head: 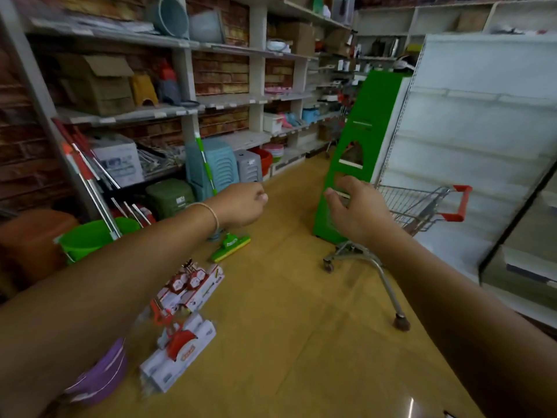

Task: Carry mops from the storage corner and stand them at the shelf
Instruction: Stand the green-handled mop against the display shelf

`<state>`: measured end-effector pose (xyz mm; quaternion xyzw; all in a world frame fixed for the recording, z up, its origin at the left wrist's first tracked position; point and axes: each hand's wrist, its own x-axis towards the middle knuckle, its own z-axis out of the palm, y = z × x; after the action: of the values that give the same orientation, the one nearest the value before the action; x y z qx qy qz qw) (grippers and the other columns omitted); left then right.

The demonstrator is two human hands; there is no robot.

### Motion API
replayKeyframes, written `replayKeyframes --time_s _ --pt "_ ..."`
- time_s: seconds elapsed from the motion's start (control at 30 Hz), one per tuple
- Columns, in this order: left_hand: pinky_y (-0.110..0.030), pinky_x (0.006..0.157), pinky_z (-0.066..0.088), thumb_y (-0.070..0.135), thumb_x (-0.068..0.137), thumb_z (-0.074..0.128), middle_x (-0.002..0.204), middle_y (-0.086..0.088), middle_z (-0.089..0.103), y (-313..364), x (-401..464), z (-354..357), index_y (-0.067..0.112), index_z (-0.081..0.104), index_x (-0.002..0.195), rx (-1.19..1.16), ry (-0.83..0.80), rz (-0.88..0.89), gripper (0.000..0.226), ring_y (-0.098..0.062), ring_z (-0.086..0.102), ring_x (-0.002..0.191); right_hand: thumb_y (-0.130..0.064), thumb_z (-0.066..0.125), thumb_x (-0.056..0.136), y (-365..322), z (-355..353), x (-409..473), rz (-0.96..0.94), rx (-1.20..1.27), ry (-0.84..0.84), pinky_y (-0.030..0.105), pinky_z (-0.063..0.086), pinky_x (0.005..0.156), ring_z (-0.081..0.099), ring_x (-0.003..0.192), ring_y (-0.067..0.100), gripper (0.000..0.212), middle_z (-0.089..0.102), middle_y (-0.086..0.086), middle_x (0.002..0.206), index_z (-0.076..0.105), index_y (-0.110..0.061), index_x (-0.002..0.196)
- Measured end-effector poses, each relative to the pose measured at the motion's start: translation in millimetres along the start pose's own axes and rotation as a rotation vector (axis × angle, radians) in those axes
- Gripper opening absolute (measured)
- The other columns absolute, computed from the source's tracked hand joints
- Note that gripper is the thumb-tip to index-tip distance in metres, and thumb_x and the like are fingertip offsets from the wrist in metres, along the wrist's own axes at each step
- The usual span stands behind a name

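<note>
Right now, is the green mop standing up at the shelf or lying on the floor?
Standing, slightly tilted: the green mop has its head on the floor and its handle rising against the shelf. The left hand hides part of it.

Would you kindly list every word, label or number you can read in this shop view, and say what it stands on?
None can be read.
White cartons on the floor: orange logo, blurred.
White box on the shelf: blue print, blurred.
Green mop head: label too small.
Shelf-edge price tags: too small.
</note>
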<state>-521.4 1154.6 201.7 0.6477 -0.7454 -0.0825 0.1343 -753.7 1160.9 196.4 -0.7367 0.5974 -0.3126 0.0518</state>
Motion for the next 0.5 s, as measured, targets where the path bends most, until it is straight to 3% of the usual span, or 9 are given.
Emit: replayKeyframes --time_s 0.07,0.2,0.3,0.5 --pt "-0.036 0.085 0.044 0.034 0.104 0.033 0.123 -0.013 0.059 -16 13 1 0.011 0.053 0.124 -0.015 0.007 -0.006 0.036 -0.030 0.055 0.107 -0.047 0.044 0.101 -6 12 13 0.001 0.013 -0.018 0.043 0.056 0.088 0.061 0.109 0.029 0.051 0.056 0.012 0.135 0.048 -0.015 0.140" --pt "-0.040 0.088 0.047 0.034 0.104 0.035 0.115 -0.011 0.061 -37 43 7 0.012 0.055 0.118 -0.077 0.060 -0.012 0.033 -0.027 0.056 0.102 -0.047 0.042 0.102 -8 33 43 -0.002 -0.024 -0.051 0.041 0.048 0.092 0.053 0.121 0.031 0.052 0.051 0.013 0.140 0.044 -0.015 0.144" --pt "-0.037 0.089 0.046 0.032 0.104 0.037 0.122 -0.010 0.061 -46 70 17 0.012 0.054 0.124 -0.119 0.078 -0.004 0.033 -0.027 0.056 0.108 -0.049 0.041 0.102 1 51 73 0.000 -0.022 -0.072 0.041 0.050 0.089 0.054 0.119 0.031 0.055 0.052 0.013 0.138 0.041 -0.016 0.145" --pt "-0.038 0.092 0.046 0.032 0.104 0.037 0.125 -0.011 0.060 -55 145 33 0.012 0.053 0.127 -0.077 0.078 0.006 0.035 -0.027 0.056 0.110 -0.050 0.041 0.101 34 88 145 0.019 -0.004 -0.114 0.045 0.050 0.097 0.051 0.125 0.033 0.058 0.049 0.015 0.142 0.039 -0.016 0.148"
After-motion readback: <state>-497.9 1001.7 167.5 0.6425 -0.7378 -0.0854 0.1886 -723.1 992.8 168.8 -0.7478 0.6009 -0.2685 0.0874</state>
